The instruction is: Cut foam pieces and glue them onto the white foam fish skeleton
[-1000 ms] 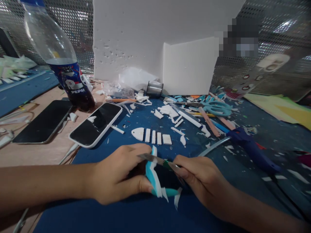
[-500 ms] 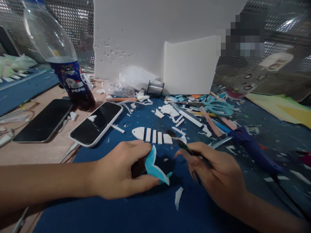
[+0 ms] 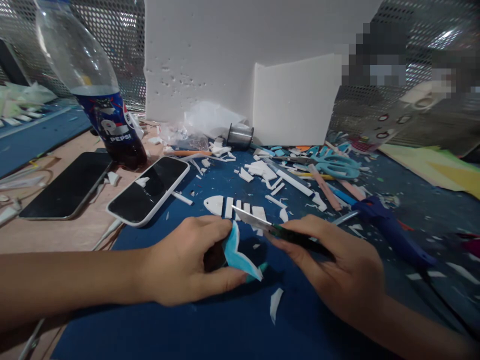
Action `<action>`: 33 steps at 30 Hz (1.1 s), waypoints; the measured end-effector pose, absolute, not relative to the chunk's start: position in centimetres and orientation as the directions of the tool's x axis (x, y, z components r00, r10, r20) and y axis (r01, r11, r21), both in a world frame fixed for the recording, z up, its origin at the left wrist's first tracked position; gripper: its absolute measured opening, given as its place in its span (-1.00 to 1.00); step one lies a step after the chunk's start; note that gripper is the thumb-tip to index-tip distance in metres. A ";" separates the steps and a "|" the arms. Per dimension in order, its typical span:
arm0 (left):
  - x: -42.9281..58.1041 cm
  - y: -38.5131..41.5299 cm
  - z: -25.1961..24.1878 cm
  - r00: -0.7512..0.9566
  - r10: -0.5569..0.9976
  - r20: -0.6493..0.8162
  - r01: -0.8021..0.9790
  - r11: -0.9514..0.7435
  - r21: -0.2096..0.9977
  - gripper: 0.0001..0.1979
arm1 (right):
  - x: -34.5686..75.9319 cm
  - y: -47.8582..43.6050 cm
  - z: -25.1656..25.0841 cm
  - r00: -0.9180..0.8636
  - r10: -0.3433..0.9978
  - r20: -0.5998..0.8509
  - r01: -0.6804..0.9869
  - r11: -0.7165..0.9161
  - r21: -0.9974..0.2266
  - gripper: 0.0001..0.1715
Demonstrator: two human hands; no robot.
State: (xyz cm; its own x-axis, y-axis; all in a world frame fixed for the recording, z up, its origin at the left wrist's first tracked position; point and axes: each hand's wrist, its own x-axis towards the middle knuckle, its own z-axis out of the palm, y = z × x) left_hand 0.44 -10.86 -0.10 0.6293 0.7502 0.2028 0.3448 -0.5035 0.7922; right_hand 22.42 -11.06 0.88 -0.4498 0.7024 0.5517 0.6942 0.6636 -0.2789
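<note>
My left hand is closed around a light-blue foam piece with white edges, its forked, tail-like end jutting out between thumb and fingers. The rest of that piece is hidden by the hand. In my right hand is a craft knife with a dark handle. Its blade points left, just above and beyond the blue piece, apart from it. Behind the blade lies a row of white foam pieces, a rounded one with a small hole and several strips, partly covered by the blade. A white sliver lies on the blue mat.
Two phones and a Pepsi bottle stand or lie at left. Foam scraps, light-blue scissors and a spool are farther back. A blue glue gun lies at right. White foam boards stand behind.
The knife in my right hand has swung so its blade shows flatter and farther left, over the white strips. My left hand and the blue piece have barely shifted.
</note>
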 end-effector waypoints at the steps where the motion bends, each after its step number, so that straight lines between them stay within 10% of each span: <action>1: 0.4 -10.9 -0.1 0.640 0.741 0.203 0.342 -0.511 0.789 -0.82 | 22.5 -10.9 0.9 -0.497 0.696 0.518 0.653 0.693 -0.304 -0.85; 10: 0.3 -10.6 0.0 0.684 0.705 0.187 0.284 -0.493 0.822 -0.78 | 22.9 -10.5 0.2 -0.574 0.786 0.230 0.566 0.584 -0.582 -0.60; 33: 0.3 -10.6 0.0 0.728 0.631 0.268 0.194 -0.565 0.802 -0.81 | 22.7 -10.5 0.5 -0.601 0.791 0.119 0.558 0.521 -0.646 -0.57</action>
